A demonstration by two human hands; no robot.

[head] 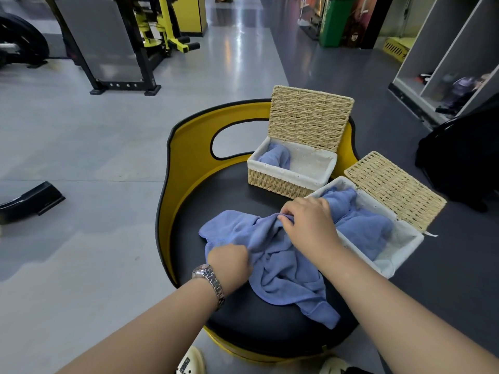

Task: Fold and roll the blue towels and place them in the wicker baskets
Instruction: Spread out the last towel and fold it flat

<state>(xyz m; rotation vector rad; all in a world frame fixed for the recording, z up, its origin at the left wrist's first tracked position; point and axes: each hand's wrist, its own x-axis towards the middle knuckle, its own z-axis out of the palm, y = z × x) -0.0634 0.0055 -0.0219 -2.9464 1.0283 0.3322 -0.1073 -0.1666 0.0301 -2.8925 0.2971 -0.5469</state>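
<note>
Early days, I'd say: one blue towel [275,156] sits in the far basket [290,172], more towel [361,225] fills the near basket [399,255]. Beside that basket, both hands' grips, left hand [229,261] and right hand [307,220], pinch a crumpled towel [283,268], unfolded.

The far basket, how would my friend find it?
Look at the round black seat with the yellow back. Two wicker baskets sit there. The far basket has its lid standing upright and one small blue towel tucked in its left end.
</note>
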